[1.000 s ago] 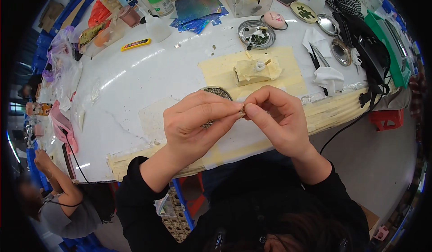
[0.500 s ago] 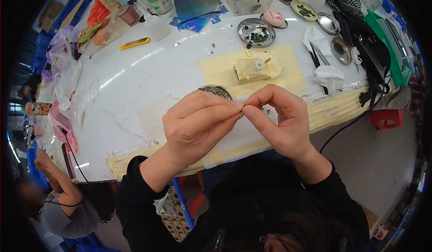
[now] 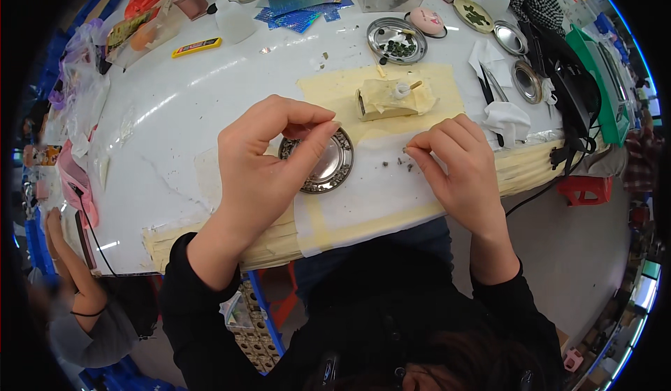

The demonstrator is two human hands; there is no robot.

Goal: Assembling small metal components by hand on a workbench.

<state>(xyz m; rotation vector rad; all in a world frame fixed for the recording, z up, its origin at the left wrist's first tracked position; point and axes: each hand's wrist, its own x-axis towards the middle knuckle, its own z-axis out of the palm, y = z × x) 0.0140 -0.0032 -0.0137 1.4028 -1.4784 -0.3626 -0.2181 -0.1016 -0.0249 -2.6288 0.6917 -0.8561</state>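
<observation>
My left hand [image 3: 269, 157] hovers over a small round metal dish [image 3: 327, 166], thumb and forefinger pinched together above its rim; anything between them is too small to see. My right hand [image 3: 458, 171] rests on a white paper sheet [image 3: 370, 195] at the table's front edge. Its fingertips are pinched beside a few tiny dark crumbs [image 3: 400, 160]. A pale yellow tape-wrapped block [image 3: 393, 97] lies on a yellow tape patch just beyond both hands.
A metal dish of dark green bits [image 3: 397, 40], a pink oval thing [image 3: 426, 20], metal lids [image 3: 524, 80], tweezers [image 3: 493, 87] and a white tissue [image 3: 507, 118] lie at the back right. A bottle [image 3: 234, 3] stands at the back. Another person [image 3: 77, 307] sits lower left. A red stool [image 3: 583, 188] stands right.
My hands, pinched together in front of me before, have parted. The left now sits over the metal dish and the right has dropped to the white paper.
</observation>
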